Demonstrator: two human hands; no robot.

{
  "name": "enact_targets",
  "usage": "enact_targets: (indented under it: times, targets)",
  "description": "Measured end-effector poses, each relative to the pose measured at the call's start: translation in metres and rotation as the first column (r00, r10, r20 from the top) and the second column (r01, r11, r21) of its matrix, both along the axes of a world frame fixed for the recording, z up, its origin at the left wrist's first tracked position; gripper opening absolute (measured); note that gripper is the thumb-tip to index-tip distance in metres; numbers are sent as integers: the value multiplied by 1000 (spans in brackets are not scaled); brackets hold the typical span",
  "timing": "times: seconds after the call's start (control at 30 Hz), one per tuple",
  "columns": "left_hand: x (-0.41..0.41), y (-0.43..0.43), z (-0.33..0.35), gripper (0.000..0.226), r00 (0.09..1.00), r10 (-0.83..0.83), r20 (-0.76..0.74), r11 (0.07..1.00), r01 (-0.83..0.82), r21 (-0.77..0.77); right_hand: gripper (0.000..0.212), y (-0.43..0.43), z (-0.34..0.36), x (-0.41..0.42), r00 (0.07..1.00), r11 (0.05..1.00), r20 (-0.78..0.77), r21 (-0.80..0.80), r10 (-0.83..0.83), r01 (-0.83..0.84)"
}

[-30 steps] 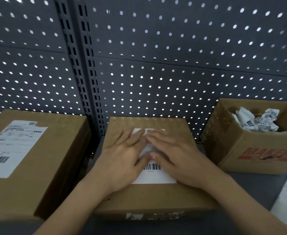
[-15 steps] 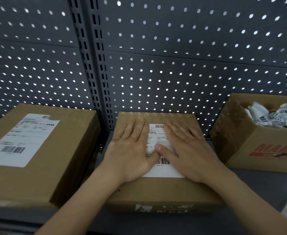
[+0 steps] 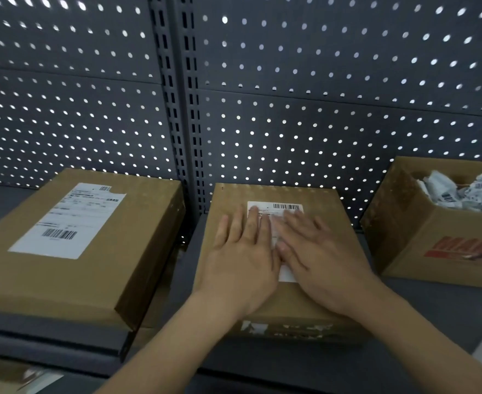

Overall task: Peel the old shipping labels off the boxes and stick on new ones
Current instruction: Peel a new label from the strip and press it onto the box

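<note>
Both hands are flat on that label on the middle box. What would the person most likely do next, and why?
Probably slide both palms outward to the label's edges. The left hand and right hand lie flat over its middle on the middle box, so the edges and the near end may not be pressed down yet.
</note>
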State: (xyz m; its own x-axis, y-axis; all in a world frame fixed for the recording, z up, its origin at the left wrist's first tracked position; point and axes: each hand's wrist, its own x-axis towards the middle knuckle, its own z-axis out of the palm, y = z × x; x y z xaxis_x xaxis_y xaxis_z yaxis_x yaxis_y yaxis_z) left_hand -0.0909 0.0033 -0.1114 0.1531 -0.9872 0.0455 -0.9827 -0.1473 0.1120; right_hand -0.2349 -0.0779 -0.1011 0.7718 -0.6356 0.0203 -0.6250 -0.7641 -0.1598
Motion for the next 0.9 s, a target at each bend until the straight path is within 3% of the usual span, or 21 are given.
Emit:
enact_targets:
  times: [0.2,0.4,0.6,0.73,0.9]
  targets:
    - [8,-3,1,65,1000,1,-2,983,-1,184,78,0,-1,-1,983,996,-165,28,-84,90]
    - [7,-1,2,66,1000,22,7,978,-23,207,88,4,-7,-3,958,978,-194,-29,-210,208]
    - [16,6,5,65,999,43,-20,967,-37,250,64,6,-6,-3,945,961,-189,20,-267,276]
    - [22,13,7,63,994,64,-93,976,-43,214,62,4,-7,-6,943,950,-129,33,-305,312]
    - [24,12,4,58,983,99,-156,995,-97,23,57,-7,2,-8,976,976,4,23,-217,217]
